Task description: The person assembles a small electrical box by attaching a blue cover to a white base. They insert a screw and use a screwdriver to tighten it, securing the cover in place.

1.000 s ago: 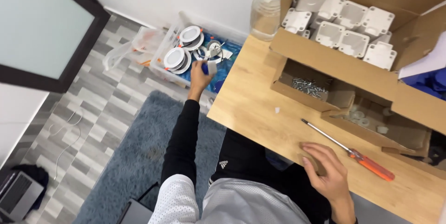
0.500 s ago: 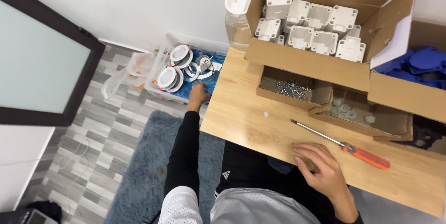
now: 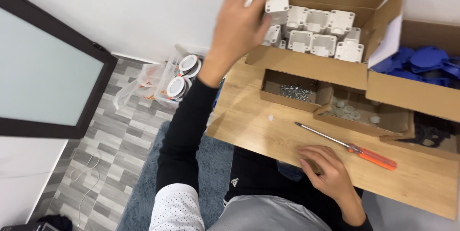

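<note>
My left hand (image 3: 238, 29) is raised at the left edge of a big cardboard box (image 3: 306, 61) and grips a white square plastic housing (image 3: 277, 3). Several more white housings (image 3: 322, 32) fill that box. My right hand (image 3: 325, 169) rests flat on the wooden table (image 3: 268, 137) near its front edge, fingers curled loosely, holding nothing. An orange-handled screwdriver (image 3: 357, 148) lies just beyond that hand.
A low cardboard tray holds screws (image 3: 294, 90) and small white caps (image 3: 346, 111). A second box at the right holds blue plastic parts (image 3: 421, 62). On the floor at the left, a clear bin of round white lamps (image 3: 183, 75) sits beside a grey rug (image 3: 143, 188).
My left hand has risen from the bin of lamps on the floor to the box of white housings and taken hold of one. My right hand stays on the table.
</note>
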